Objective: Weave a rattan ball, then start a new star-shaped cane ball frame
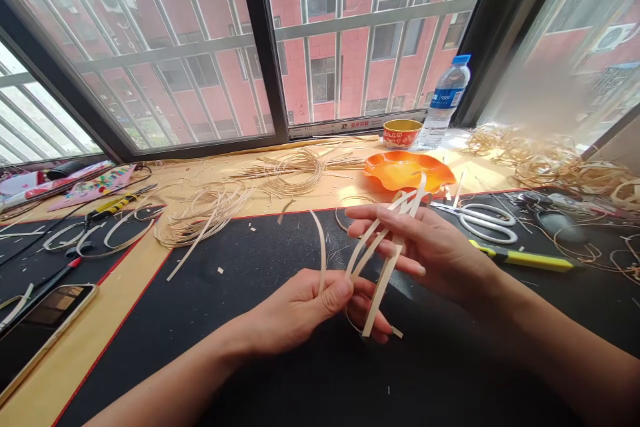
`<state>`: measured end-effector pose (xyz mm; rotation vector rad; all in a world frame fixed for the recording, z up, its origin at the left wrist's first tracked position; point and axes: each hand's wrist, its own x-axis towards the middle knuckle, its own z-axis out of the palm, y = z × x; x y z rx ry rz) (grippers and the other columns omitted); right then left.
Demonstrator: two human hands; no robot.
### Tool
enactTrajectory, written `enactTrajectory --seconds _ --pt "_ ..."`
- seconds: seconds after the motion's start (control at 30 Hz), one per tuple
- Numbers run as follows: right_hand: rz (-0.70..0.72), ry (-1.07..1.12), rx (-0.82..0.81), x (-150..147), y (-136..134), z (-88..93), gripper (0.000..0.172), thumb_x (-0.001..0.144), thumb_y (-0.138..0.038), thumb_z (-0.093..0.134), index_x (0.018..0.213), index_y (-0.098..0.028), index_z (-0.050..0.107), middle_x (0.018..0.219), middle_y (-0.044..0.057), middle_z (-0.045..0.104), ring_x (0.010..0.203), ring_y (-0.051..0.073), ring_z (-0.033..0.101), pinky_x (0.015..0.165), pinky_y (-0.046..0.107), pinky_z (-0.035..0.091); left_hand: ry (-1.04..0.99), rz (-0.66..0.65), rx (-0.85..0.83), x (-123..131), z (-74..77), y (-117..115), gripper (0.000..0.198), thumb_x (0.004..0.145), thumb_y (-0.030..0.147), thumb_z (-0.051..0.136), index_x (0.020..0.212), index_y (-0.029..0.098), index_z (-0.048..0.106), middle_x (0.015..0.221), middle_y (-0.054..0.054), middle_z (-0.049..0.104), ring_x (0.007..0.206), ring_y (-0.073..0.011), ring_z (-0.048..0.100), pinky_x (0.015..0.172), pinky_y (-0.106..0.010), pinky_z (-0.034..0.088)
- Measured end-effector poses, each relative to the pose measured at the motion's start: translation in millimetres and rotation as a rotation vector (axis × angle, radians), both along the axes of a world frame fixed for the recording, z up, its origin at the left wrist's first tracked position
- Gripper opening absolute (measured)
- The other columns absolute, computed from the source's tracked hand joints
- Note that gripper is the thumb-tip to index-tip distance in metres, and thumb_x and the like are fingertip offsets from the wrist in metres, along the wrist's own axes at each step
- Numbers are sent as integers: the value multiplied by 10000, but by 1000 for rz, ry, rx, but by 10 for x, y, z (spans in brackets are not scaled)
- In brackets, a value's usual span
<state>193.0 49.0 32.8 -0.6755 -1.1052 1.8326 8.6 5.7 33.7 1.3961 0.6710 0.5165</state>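
Note:
Several pale flat strips, like split bamboo or rattan, are held up in front of me above the black mat. My left hand pinches them at their lower part between thumb and fingers. One strip curves up away from the rest above the left thumb. Around the upper part of the bundle, my right hand has its thumb and fingers closed, with strips passing between the fingers. Part of the bundle is hidden behind both hands.
Beyond the hands are an orange wavy dish, a red tin and a water bottle. White scissors and a yellow cutter lie right. Coiled strips, pliers and a phone are left.

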Motion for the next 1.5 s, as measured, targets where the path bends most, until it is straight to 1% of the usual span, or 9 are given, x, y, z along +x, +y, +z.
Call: enactTrajectory --seconds 0.2,0.43,0.67,0.87,1.0,1.1,1.27,1.4,1.5 --pt "56 -132 -5 -30 -33 -22 297 752 -380 707 928 -140 703 777 32 641 421 12 451 337 136 287 112 64 59 8 -16 -6 494 952 459 375 926 54 656 950 -188 716 891 -234 671 851 -329 500" --pt "338 -232 120 -35 -37 -93 376 833 -400 624 1074 -112 626 555 -30 565 357 8 389 389 145 313 59 -7 12 20 -35 -6 547 931 516 373 1186 103 624 950 -133 726 884 -236 687 856 -341 511" --pt "421 -197 189 -30 -72 -96 401 848 -381 610 1175 -149 593 651 -16 592 399 18 409 391 144 319 145 -71 37 -8 -98 -34 658 886 632 300 1235 149 580 966 -147 701 741 -197 677 688 -280 513" --pt "294 -162 123 -29 -30 -95 209 821 -322 654 922 -141 622 547 -55 522 383 9 383 388 129 304 139 -86 78 -11 3 -5 580 877 589 415 1229 158 580 934 -103 697 670 -135 589 683 -243 468" --pt "202 -168 155 4 25 -88 219 801 -334 675 803 -130 597 618 -39 528 422 11 423 411 133 336 169 -31 103 -12 59 18 407 913 435 488 1016 93 685 1004 -118 684 929 -208 604 849 -280 456" --pt "203 -167 185 37 59 -86 245 802 -348 673 765 -126 577 647 -29 517 484 29 477 459 141 378 108 2 92 -10 31 23 351 919 385 496 1022 96 668 1000 -114 684 997 -230 605 921 -322 436" --pt "219 -168 219 86 117 -116 269 786 -345 691 719 -120 561 660 -18 509 536 49 505 487 149 392 -27 12 -69 -24 -63 9 408 909 460 487 1046 98 618 984 -147 686 906 -226 650 840 -341 486" --pt "188 -175 202 103 138 -122 245 759 -318 719 760 -124 569 706 -11 524 546 50 498 499 159 406 8 35 -14 -34 -63 11 488 929 519 396 1068 100 603 963 -153 702 932 -206 629 878 -324 441" --pt "180 -167 177 96 129 -109 238 756 -320 720 771 -135 572 731 -1 535 605 68 518 528 163 426 111 67 46 -6 -32 10 429 890 507 495 968 101 609 913 -132 705 874 -194 615 821 -298 445"
